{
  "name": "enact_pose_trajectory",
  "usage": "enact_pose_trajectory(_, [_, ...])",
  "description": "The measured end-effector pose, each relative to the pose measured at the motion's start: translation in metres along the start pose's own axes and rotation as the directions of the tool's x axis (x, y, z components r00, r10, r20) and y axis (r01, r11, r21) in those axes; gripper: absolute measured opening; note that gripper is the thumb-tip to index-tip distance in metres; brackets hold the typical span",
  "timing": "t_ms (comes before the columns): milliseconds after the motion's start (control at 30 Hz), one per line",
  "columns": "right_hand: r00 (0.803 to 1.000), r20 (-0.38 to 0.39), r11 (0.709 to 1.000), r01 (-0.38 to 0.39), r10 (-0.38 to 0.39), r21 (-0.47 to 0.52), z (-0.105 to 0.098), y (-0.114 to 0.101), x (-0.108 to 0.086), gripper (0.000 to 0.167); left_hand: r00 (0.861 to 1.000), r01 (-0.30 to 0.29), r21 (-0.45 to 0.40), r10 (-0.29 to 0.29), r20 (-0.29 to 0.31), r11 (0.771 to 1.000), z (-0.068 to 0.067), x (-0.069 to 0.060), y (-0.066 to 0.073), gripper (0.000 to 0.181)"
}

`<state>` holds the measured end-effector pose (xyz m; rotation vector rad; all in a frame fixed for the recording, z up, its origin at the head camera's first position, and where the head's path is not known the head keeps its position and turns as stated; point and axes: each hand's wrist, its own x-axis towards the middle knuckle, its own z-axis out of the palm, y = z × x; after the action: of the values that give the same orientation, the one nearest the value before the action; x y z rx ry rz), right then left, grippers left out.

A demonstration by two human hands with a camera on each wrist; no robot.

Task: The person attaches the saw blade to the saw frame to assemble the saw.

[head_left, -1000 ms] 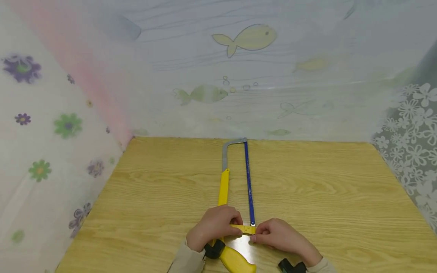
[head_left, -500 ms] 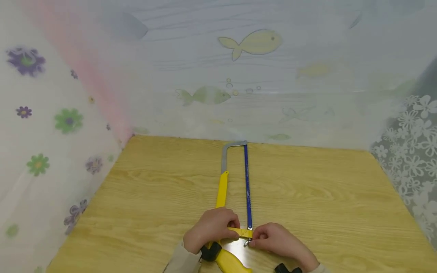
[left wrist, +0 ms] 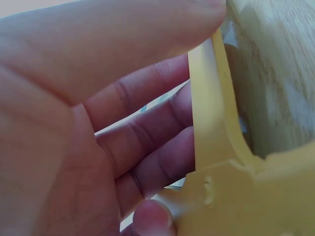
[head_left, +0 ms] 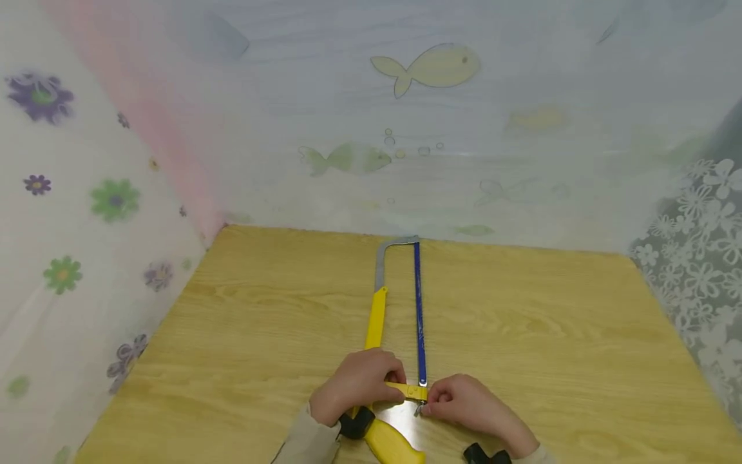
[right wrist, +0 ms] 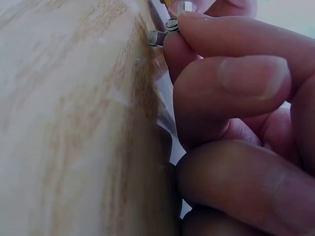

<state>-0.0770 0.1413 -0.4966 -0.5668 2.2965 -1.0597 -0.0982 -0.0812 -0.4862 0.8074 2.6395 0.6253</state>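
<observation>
A hacksaw lies on the table, with a grey and yellow frame (head_left: 376, 319), a blue blade (head_left: 420, 309) and a yellow handle (head_left: 394, 443) nearest me. My left hand (head_left: 361, 384) grips the frame's near crosspiece between thumb and fingers; the left wrist view shows the yellow frame (left wrist: 206, 108) against the fingertips. Beyond that crosspiece's end, my right hand (head_left: 471, 403) pinches a small metal wing nut (right wrist: 157, 38) with thumb and index finger. Part of the nut is hidden by the fingertips. The blade spans both ends of the frame.
The wood-grain table (head_left: 551, 322) extends on both sides of the saw. A patterned wall (head_left: 435, 187) stands along its back edge. Black straps with camera mounts (head_left: 356, 423) sit at both wrists, the left one over the saw handle.
The wing nut, hidden by the right fingers a second ago, now shows beside the thumb. The right fingers have shifted slightly around it. The left hand keeps its hold, and the view has tilted slightly.
</observation>
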Motion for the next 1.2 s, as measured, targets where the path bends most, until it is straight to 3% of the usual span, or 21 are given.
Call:
enact_pose_trajectory(367, [1.0, 0.0, 1.0, 0.0, 0.0, -0.019, -0.011, 0.003, -0.002, 0.03, 1.0, -0.011, 0.016, 0.012, -0.019, 1.0, 0.002, 0.008, 0.005, 0.013])
enact_pose_trajectory(833, [0.998, -0.059, 0.995, -0.002, -0.004, -0.101, -0.004, -0.001, -0.003, 0.033, 1.0, -0.016, 0.009, 0.016, -0.013, 1.0, 0.001, 0.005, 0.003, 0.013])
enact_pose_trajectory(1200, [0.998, -0.059, 0.998, 0.015, -0.019, -0.069, 0.003, -0.004, 0.0, 0.03, 1.0, -0.014, 0.015, 0.015, -0.003, 1.0, -0.002, 0.0, 0.0, 0.012])
